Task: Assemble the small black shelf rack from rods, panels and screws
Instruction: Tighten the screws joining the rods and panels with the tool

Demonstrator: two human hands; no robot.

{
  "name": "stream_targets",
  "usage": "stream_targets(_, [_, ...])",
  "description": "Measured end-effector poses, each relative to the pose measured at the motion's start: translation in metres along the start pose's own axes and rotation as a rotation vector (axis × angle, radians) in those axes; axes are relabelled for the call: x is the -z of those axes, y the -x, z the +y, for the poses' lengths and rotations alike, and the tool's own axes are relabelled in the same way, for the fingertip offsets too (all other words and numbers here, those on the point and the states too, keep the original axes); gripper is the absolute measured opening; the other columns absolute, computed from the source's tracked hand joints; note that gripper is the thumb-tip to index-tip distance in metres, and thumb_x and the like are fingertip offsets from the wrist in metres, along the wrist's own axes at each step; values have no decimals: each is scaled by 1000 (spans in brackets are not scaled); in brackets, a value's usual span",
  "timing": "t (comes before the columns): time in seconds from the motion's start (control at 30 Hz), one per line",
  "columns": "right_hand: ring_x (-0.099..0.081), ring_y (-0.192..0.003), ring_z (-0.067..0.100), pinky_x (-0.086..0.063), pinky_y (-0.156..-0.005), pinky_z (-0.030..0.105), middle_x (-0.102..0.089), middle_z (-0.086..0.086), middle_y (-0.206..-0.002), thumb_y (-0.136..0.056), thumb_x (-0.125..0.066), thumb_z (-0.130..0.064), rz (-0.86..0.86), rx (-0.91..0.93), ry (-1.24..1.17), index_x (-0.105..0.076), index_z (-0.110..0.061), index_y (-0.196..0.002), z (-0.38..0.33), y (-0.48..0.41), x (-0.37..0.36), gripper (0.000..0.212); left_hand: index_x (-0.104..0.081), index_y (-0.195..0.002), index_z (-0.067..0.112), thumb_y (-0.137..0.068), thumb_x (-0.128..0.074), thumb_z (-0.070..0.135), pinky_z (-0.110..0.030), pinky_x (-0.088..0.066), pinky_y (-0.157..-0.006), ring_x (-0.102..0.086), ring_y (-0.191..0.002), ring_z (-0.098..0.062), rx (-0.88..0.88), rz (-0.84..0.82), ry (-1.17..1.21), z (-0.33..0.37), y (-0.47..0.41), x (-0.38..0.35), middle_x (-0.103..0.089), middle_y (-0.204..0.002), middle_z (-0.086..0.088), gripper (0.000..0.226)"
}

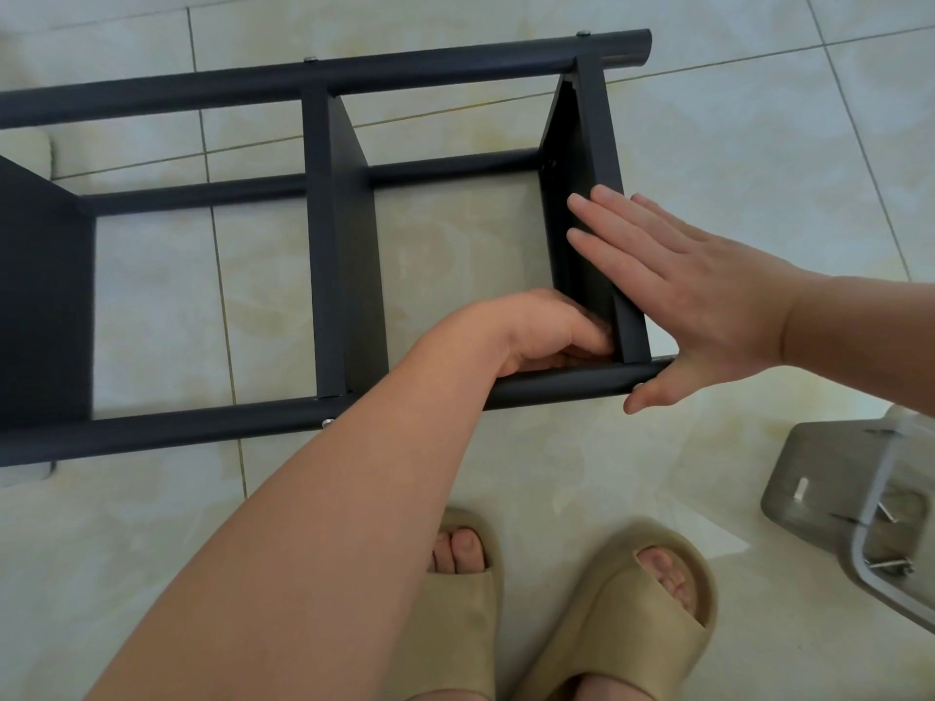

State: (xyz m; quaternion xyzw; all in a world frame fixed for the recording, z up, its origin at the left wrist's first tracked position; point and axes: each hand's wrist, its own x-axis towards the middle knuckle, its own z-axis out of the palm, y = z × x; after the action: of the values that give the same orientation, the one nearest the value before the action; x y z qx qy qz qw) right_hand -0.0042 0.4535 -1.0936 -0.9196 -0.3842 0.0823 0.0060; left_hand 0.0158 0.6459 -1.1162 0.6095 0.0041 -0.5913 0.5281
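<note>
Floor [708, 144]: pale tile, on which all is laid. Rack [45, 296]: black, laid on its side just ahead of the slippers [657, 599], largely assembled, rods and panels joined. End panel [582, 204]: stood on edge between the far rod and the near rod [556, 387], its near corner being the joint judged in hand. Right hand [683, 296]: flat, fingers straight, pressed against the panel's outer face, thumb laid under the near rod. Left hand [536, 331]: reached inside the frame, fingers curled into that corner; whether anything is pinched there cannot be told. Tray [830, 478]: grey, set well apart to the right, with loose hardware kept in it. Screw [640, 386]: head seen at the rod beside the right thumb. Handling note: the panel is best kept square and pushed hard against the rod, holes aligned, before any screw is tightened; a tilted panel is likely to cross-thread.
</note>
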Motion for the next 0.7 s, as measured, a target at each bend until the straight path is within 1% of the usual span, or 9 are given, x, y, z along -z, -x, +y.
stream_targets(0.1, [0,-156,38,-10,-126,54,-3,26,-166,-73,-38,-95,-3,-1,0,-15,7,-157,0,0,0,134,-67,-106,-3,-89,-54,-6,-31,-52,-78,-65,-82,-24,15,-14,50,0,0,1,-66,-92,-17,21])
stream_targets(0.17, [1,-156,38,-10,-126,53,-2,25,-167,-73,-37,-95,-4,-1,-1,-14,7,-157,0,0,-1,134,-67,-101,-1,-89,-55,-2,-29,-54,-75,-67,-78,-22,38,-15,60,1,-1,1,-70,-86,-13,17])
stream_targets(0.27, [1,-156,38,-11,-125,55,-2,25,-166,-73,-37,-95,-3,0,-5,-14,7,-157,0,0,-1,134,-69,-98,4,-91,-60,8,-32,-51,-78,-66,-80,-22,37,16,-94,2,-2,-2,-71,-88,-13,12])
stream_targets(0.33, [-2,-155,40,-13,-125,56,-4,26,-166,-73,-38,-94,8,2,-12,-16,8,-157,0,0,-1,134,-68,-99,5,-91,-61,8,-34,-49,-80,-63,-82,-23,19,30,-149,1,-2,-2,-68,-91,-15,11])
stream_targets(0.4, [-2,-155,40,-13,-125,56,-5,26,-166,-73,-38,-94,13,3,-13,-16,8,-156,0,0,-1,134,-66,-98,4,-90,-60,3,-35,-49,-81,-61,-82,-24,0,35,-108,0,-2,-1,-65,-87,-15,11])
stream_targets(0.53, [1,-156,38,-11,-125,54,-2,25,-167,-73,-38,-94,-2,-2,-11,-15,7,-157,0,0,-1,134,-67,-106,-1,-89,-57,-7,-36,-52,-92,-63,-89,-24,-15,-7,18,-1,-1,2,-65,-93,-16,20])
stream_targets(0.57, [1,-156,38,-10,-126,54,-2,25,-167,-73,-38,-94,-3,-3,-11,-14,7,-157,0,0,-1,134,-67,-106,-1,-89,-56,-8,-35,-52,-91,-64,-88,-23,-14,-11,36,-1,-1,2,-66,-91,-14,21])
stream_targets(0.63, [1,-156,38,-10,-126,53,-3,25,-167,-73,-38,-94,1,-1,-10,-14,6,-157,0,0,-1,134,-67,-104,-2,-89,-54,-7,-31,-54,-83,-66,-83,-22,7,-12,64,1,0,1,-68,-87,-12,20])
stream_targets(0.7, [1,-156,38,-10,-126,53,-2,24,-167,-73,-38,-95,4,0,-10,-14,6,-158,0,0,-1,134,-68,-107,-3,-91,-55,-1,-31,-55,-80,-68,-82,-22,33,4,53,2,-1,-1,-70,-90,-14,20])
